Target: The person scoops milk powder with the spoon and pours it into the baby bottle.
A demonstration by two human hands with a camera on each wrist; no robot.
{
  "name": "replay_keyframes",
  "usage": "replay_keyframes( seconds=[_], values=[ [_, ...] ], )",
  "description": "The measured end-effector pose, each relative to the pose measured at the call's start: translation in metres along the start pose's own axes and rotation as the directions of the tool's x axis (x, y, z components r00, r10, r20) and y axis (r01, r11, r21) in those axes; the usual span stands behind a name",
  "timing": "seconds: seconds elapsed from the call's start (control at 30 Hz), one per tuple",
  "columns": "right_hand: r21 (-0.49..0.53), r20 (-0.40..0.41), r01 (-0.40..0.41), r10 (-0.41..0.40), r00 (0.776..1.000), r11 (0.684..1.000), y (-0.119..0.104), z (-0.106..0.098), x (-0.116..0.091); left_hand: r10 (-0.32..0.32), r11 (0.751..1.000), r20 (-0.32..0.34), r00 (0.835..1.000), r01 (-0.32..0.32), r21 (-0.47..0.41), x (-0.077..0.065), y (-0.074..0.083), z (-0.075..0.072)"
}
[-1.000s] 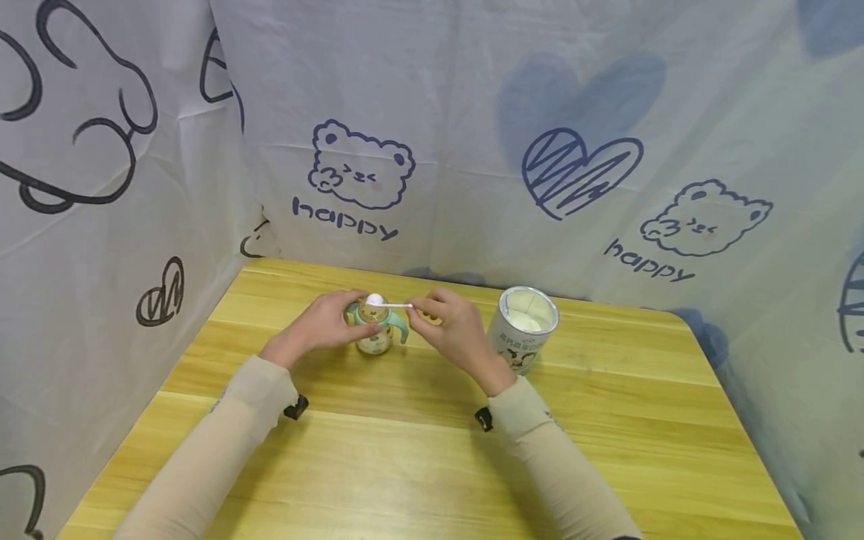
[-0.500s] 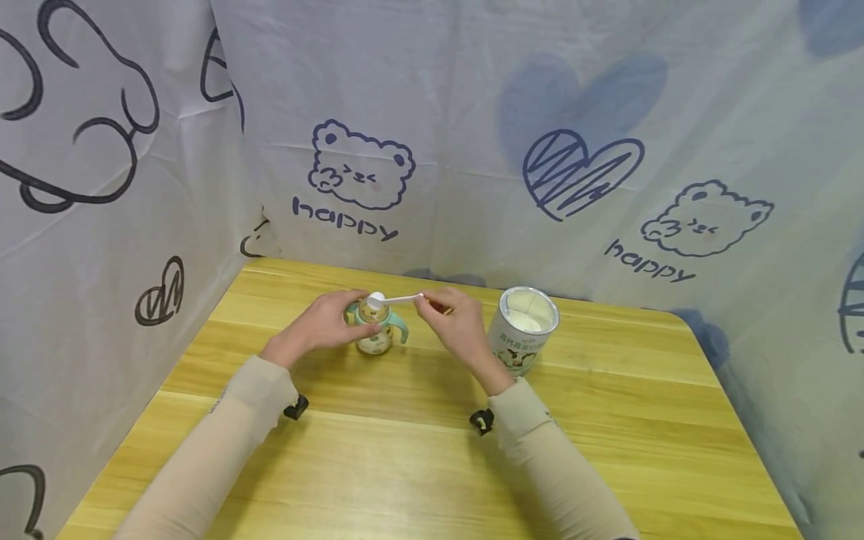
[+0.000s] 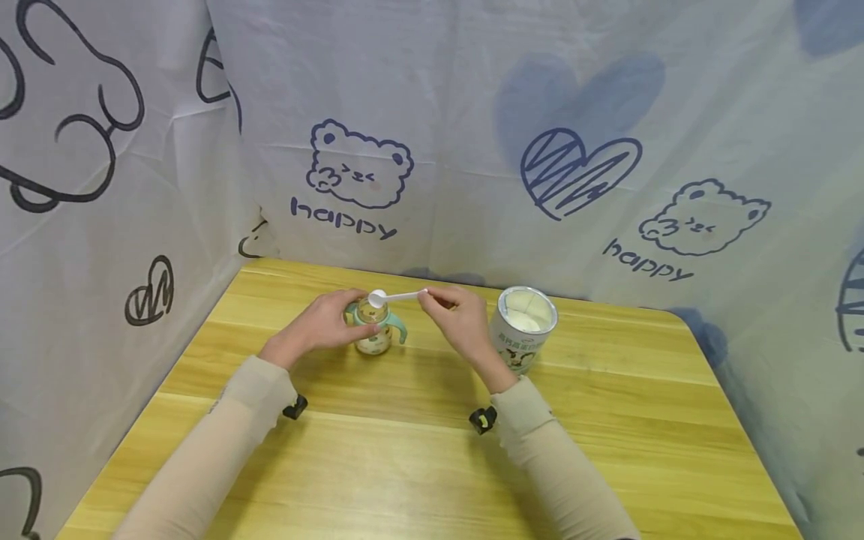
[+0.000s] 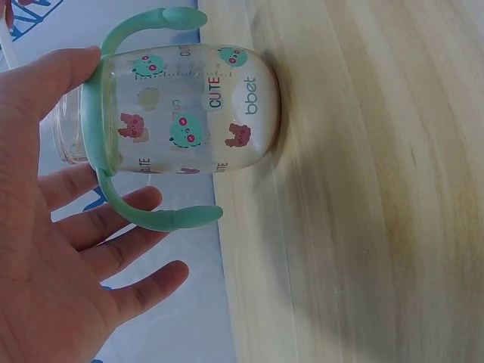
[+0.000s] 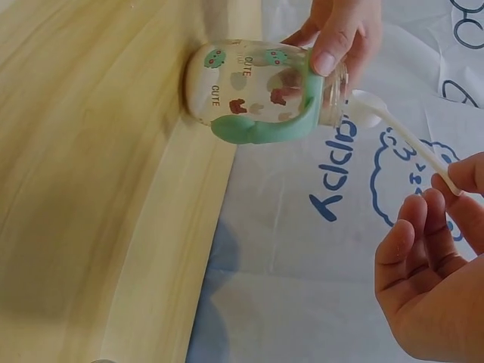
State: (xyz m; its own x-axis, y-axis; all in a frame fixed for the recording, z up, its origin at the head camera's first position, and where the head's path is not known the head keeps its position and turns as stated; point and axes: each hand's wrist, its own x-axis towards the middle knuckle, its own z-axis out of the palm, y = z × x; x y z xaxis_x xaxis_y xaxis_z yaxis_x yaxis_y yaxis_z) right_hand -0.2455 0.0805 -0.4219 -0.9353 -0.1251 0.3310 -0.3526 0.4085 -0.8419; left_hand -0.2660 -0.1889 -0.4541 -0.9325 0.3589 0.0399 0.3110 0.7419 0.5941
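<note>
A clear baby bottle (image 4: 181, 110) with green handles and printed cartoon figures stands upright on the table, pale contents at its bottom. My left hand (image 3: 328, 321) holds it near the green collar, the thumb on one side and a finger on the other; the remaining fingers spread loosely in the left wrist view. Between thumb and forefinger, my right hand (image 3: 461, 319) pinches the handle end of a white scoop (image 5: 367, 110). The scoop's bowl sits at the bottle's open mouth; no heap of powder shows in it. Whether it touches the rim, I cannot tell.
An open white tin (image 3: 509, 334) with pale powder inside stands just right of my right hand. The wooden table (image 3: 391, 472) meets a printed cloth (image 3: 459, 202) behind and at both sides. Small black devices (image 3: 482, 420) sit under the wrists.
The scoop held a white heap a second ago; the heap is gone from its bowl now. My right hand has turned and shifted slightly right. The left hand and bottle stay in place.
</note>
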Motion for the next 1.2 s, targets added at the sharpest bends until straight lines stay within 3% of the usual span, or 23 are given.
replay_keyframes(
  seconds=[0.47, 0.67, 1.2],
  values=[
    [-0.006, -0.005, -0.015, 0.015, 1.0, 1.0, -0.008, -0.017, -0.001, 0.011, 1.0, 0.015, 1.0, -0.011, 0.013, 0.006, 0.006, -0.002],
    [0.033, -0.065, 0.011, -0.009, 0.998, 0.999, -0.007, -0.024, 0.001, 0.015, 1.0, 0.02, 1.0, -0.015, 0.016, 0.01, 0.011, -0.004],
    [0.021, -0.126, 0.005, -0.002, 0.992, 1.0, 0.002, -0.051, 0.001, 0.117, 0.993, 0.018, 0.993, -0.117, 0.012, 0.027, 0.037, -0.001]
  ],
)
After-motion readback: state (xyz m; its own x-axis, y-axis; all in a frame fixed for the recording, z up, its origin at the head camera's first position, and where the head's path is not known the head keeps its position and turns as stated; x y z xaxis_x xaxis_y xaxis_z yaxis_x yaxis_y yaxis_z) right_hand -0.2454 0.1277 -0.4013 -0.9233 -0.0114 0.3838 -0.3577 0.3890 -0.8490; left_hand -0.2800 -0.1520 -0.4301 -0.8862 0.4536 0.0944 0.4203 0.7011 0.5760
